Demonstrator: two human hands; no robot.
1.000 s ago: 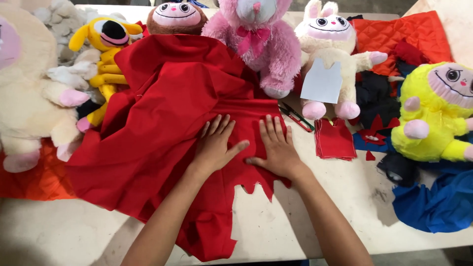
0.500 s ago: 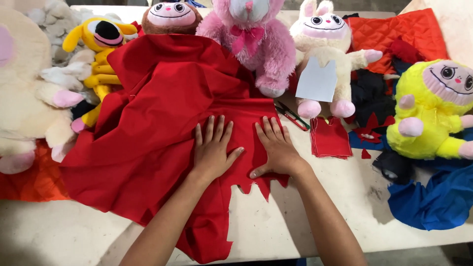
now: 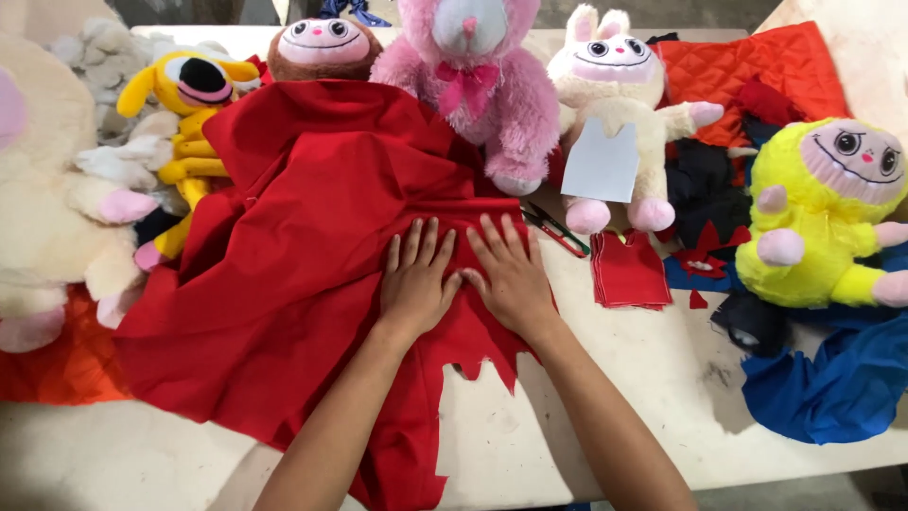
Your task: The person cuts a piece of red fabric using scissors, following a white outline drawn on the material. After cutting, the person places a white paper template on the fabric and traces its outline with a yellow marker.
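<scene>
Both hands are flat at the centre of the frame, left hand [image 3: 416, 284] and right hand [image 3: 511, 279] side by side, thumbs touching. Fingers are spread open, gripping nothing, pressing the large crumpled red cloth [image 3: 284, 255] onto the white table [image 3: 615, 397].

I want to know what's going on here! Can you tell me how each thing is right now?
Left hand: flat, pressing the red cloth.
Right hand: flat, pressing the cloth too.
Red cloth: spread out, wrinkled, edge cut jagged.
Scissors: lying on the table, untouched.
Pink bear: sitting up.
Yellow doll: sitting, leaning.
Small red pieces: stacked flat.
</scene>
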